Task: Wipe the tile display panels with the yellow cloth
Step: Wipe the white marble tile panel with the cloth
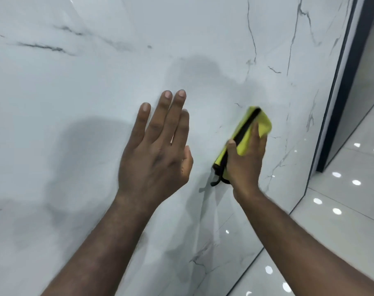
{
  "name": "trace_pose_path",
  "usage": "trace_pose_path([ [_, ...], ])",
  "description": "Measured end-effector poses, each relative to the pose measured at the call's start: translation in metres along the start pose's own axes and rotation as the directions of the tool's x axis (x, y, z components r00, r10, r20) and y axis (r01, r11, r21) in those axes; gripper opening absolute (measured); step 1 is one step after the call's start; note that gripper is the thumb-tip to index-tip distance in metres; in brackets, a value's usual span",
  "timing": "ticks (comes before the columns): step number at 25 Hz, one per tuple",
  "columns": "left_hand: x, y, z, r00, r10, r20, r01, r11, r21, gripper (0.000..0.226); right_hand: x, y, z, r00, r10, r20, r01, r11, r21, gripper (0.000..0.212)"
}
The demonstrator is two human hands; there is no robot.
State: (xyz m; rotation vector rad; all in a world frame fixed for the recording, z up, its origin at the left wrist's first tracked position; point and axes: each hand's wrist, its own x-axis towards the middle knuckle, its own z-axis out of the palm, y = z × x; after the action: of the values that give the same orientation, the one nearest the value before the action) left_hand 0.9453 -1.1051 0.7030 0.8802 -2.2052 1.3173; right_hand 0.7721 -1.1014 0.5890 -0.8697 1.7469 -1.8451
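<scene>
A big white marble-look tile panel (96, 82) with grey veins fills most of the view. My right hand (247, 161) grips a folded yellow cloth (246, 135) with a black edge and presses it against the panel, right of centre. A black loop of the cloth hangs below the hand. My left hand (158, 150) is held flat with straight fingers at the panel, left of the cloth; whether its palm touches the surface cannot be told.
A dark vertical frame (344, 82) borders the panel on the right. Beyond it and below lies a glossy light floor (342, 199) with bright ceiling-light reflections. Another grey panel stands behind the frame at the far right.
</scene>
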Motion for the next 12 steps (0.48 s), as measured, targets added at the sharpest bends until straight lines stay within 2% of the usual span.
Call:
trace_pose_path([
  [1, -0.002, 0.002, 0.004, 1.000, 0.028, 0.008, -0.028, 0.999, 0.026, 0.059, 0.007, -0.001, -0.005, 0.987, 0.163, 0.011, -0.164, 0.984, 0.073, 0.075],
  [2, -0.005, 0.003, 0.006, 0.997, 0.073, 0.015, -0.074, 0.995, 0.062, 0.060, 0.008, -0.001, -0.010, 0.993, 0.114, 0.033, -0.116, 0.990, 0.075, 0.075],
  [5, -0.008, 0.003, 0.011, 0.977, 0.208, 0.039, -0.211, 0.967, 0.143, 0.065, 0.003, 0.012, -0.015, 0.984, -0.177, 0.027, 0.177, 0.984, -0.008, 0.072],
  [6, -0.008, 0.003, 0.012, 0.975, 0.218, 0.040, -0.221, 0.963, 0.151, 0.065, 0.004, 0.021, -0.015, 0.984, -0.178, 0.027, 0.179, 0.984, -0.026, 0.072],
  [7, -0.008, 0.003, 0.012, 0.975, 0.216, 0.041, -0.220, 0.962, 0.159, 0.065, 0.007, 0.034, -0.016, 0.995, -0.101, 0.013, 0.101, 0.995, 0.008, 0.073],
  [8, -0.008, 0.003, 0.013, 0.977, 0.211, 0.043, -0.215, 0.963, 0.164, 0.064, 0.009, 0.042, -0.018, 0.998, 0.065, 0.018, -0.066, 0.995, 0.072, 0.074],
  [9, -0.009, 0.004, 0.013, 0.978, 0.206, 0.042, -0.210, 0.964, 0.165, 0.064, 0.010, 0.043, -0.021, 0.968, 0.245, 0.050, -0.249, 0.961, 0.119, 0.075],
  [10, -0.009, 0.005, 0.013, 0.979, 0.199, 0.041, -0.203, 0.966, 0.160, 0.063, 0.012, 0.041, -0.023, 0.953, 0.294, 0.071, -0.300, 0.946, 0.122, 0.076],
  [12, -0.009, 0.005, 0.013, 0.982, 0.184, 0.038, -0.188, 0.971, 0.149, 0.062, 0.011, 0.036, -0.029, 0.992, 0.103, 0.074, -0.109, 0.991, 0.084, 0.076],
])
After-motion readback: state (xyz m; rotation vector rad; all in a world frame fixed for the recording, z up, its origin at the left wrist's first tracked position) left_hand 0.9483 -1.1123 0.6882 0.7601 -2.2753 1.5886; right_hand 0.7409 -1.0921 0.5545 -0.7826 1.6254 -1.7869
